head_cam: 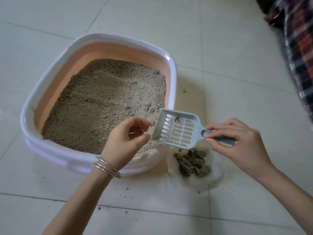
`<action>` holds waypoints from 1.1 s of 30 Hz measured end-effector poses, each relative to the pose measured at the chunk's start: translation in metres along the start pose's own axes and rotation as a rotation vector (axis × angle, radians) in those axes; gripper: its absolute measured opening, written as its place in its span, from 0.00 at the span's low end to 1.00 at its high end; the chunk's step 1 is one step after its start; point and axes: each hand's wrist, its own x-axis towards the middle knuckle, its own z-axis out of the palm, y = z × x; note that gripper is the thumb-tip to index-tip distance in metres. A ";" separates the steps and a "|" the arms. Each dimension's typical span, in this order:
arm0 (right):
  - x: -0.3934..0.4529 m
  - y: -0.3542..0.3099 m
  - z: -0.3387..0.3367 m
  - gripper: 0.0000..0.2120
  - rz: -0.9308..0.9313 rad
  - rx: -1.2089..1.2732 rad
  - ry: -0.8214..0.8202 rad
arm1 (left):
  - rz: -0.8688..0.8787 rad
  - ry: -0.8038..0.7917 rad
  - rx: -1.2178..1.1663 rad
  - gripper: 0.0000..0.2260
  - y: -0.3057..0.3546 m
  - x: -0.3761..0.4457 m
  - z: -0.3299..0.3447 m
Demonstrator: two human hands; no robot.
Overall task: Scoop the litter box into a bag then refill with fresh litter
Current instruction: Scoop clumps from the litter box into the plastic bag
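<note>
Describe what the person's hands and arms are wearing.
Both forearms are bare, with no sleeves in view. The left hand has a set of thin silver bangles at its wrist. The right hand wears nothing visible: no rings, watch or gloves.

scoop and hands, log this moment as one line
right hand: holds scoop handle | scoop: one clump, over box edge | left hand: curled, empty, beside scoop | bag: clump pile on floor

The rounded plastic litter box [33,102] was white-rimmed with peach inner walls, its grainy litter [105,99] grey-beige. The slotted plastic scoop [177,131] was pale blue. At upper right, checked fabric [299,53] showed red, navy and white.
</note>
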 end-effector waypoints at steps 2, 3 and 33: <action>-0.016 0.009 -0.013 0.08 0.024 -0.021 0.041 | 0.016 -0.045 -0.001 0.10 0.002 0.001 0.015; -0.025 0.013 -0.019 0.07 0.036 -0.028 0.061 | 0.024 -0.067 -0.008 0.10 0.003 0.002 0.022; -0.098 0.069 -0.006 0.07 -0.359 -0.698 0.010 | -0.066 -0.354 0.138 0.11 -0.031 -0.014 0.095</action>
